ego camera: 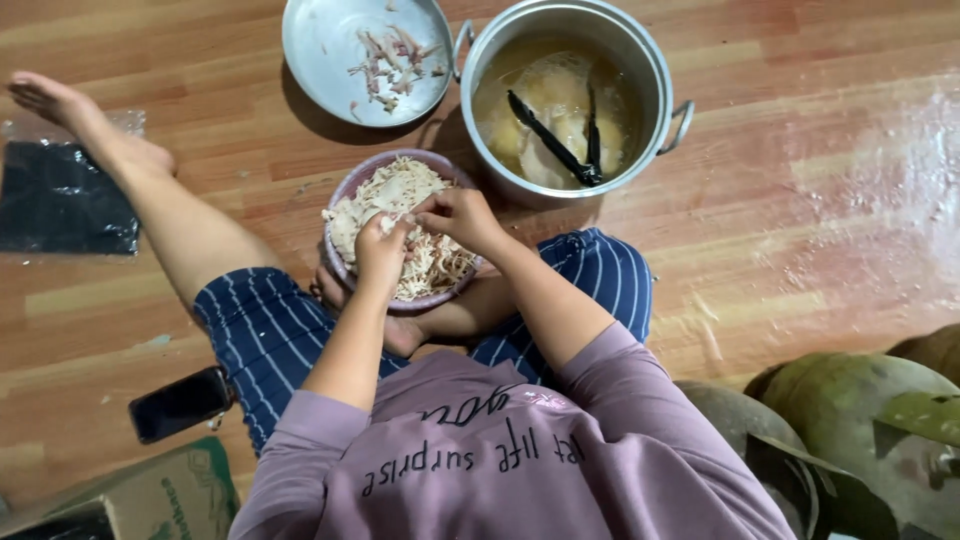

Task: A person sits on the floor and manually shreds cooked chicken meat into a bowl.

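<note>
A purple bowl (338, 200) heaped with pale shredded chicken (400, 188) rests between my legs on the wooden floor. My left hand (380, 255) and my right hand (460, 215) meet over the bowl, both pinching a small piece of chicken (402, 222) with the fingers closed on it. Just beyond the bowl stands a large steel pot (668, 80) holding broth, cooked chicken and black tongs (552, 138). To its left lies a steel plate (320, 40) with a few scraps of bone and skin.
My bare left leg stretches to the upper left, beside a black plastic packet (60, 200). A dark phone (180, 403) lies by my left thigh, a cardboard box (160, 495) at the bottom left. Large green rounded fruits (860, 420) fill the bottom right.
</note>
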